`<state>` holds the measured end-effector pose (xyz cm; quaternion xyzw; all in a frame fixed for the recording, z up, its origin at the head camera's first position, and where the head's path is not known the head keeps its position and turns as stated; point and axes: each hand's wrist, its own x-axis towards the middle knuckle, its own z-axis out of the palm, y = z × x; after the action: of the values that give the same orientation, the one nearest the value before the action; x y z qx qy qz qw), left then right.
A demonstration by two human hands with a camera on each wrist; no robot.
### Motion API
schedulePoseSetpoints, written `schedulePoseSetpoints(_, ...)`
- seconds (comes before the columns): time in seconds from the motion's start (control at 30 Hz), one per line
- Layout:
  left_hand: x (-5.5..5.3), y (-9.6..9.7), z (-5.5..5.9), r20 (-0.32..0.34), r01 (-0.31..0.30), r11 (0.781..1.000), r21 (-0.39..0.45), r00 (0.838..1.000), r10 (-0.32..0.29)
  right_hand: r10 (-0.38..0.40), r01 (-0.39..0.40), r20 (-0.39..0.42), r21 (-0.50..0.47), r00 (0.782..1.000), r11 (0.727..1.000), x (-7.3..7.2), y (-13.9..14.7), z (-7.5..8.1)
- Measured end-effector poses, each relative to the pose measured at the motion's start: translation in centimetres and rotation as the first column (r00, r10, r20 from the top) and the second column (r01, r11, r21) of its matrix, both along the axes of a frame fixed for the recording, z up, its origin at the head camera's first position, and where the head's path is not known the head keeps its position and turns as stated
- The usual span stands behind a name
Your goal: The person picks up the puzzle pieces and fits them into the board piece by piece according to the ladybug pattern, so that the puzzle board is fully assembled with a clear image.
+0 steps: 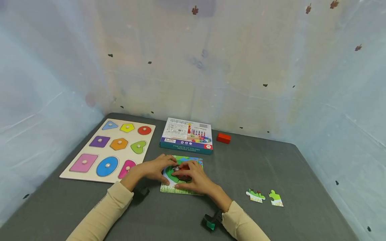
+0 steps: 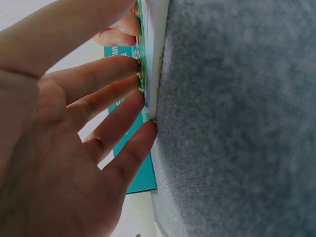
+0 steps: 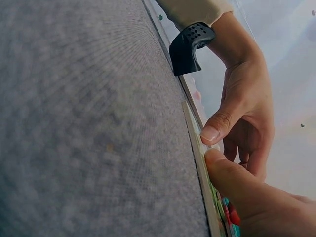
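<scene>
A small jigsaw puzzle board (image 1: 197,160) with a green and red picture lies flat in the middle of the table, partly covered by both hands. On its left side rests my left hand (image 1: 157,168), fingertips on the far part and thumb toward the near part. The left wrist view shows the left fingers (image 2: 118,123) nearly straight, touching the board's surface and edge. My right hand (image 1: 196,177) lies over the right half, its thumb and fingers spread apart on the picture. In the right wrist view, the two thumbs (image 3: 222,168) come close together at the board's near side.
Two loose jigsaw pieces, one (image 1: 255,196) beside another (image 1: 275,198), lie to the right. Behind the board is a flat cardboard box (image 1: 186,135), with a red block (image 1: 223,138) beside it. A knobbed shape board (image 1: 90,147) sits at left. Plastic sheeting (image 1: 241,67) surrounds the table.
</scene>
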<state>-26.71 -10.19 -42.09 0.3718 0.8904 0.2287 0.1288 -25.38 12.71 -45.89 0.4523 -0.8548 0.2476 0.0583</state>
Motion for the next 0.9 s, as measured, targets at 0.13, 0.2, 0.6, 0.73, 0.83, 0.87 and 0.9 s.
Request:
schedulePoseSetpoints(0.13, 0.1, -0.1, -0.1, -0.005, 0.004, 1.0, 0.004, 1.0, -0.004, -0.004, 0.003, 0.015, 0.046, 1.0, 0.999, 0.1, 0.0, 0.2)
schedulePoseSetpoints(0.2, 0.2, -0.1, -0.3, -0.02, 0.008, 1.0, 0.008, 1.0, -0.008, 0.024, -0.026, 0.04, 0.064, 0.999, 0.998, 0.0, 0.2, 0.5)
schedulePoseSetpoints(0.6, 0.5, 0.6, -0.1, -0.1, -0.001, 1.0, -0.015, 0.995, -0.001, -0.056, 0.059, 0.135, -0.021, 0.989, 0.998, 0.4, 8.5, 5.5)
schedulePoseSetpoints(0.73, 0.6, 0.6, 0.1, -0.11, 0.001, 1.0, -0.028, 0.994, -0.004, -0.175, 0.182, 0.137, -0.039, 0.975, 0.983, 1.2, 13.0, 5.9)
schedulePoseSetpoints(0.83, 0.7, 0.5, 0.1, -0.114, 0.004, 1.0, -0.029, 0.993, -0.007, -0.233, 0.243, 0.124, -0.072, 0.965, 0.967, 2.1, 16.1, 5.6)
schedulePoseSetpoints(0.87, 0.7, 0.5, 0.1, -0.116, 0.006, 1.0, -0.029, 0.993, -0.009, -0.252, 0.262, 0.117, -0.081, 0.961, 0.962, 2.4, 17.0, 5.4)
schedulePoseSetpoints(0.9, 0.7, 0.5, 0.1, -0.116, 0.007, 1.0, -0.027, 0.993, -0.01, -0.267, 0.277, 0.108, -0.092, 0.958, 0.957, 2.8, 17.8, 5.3)
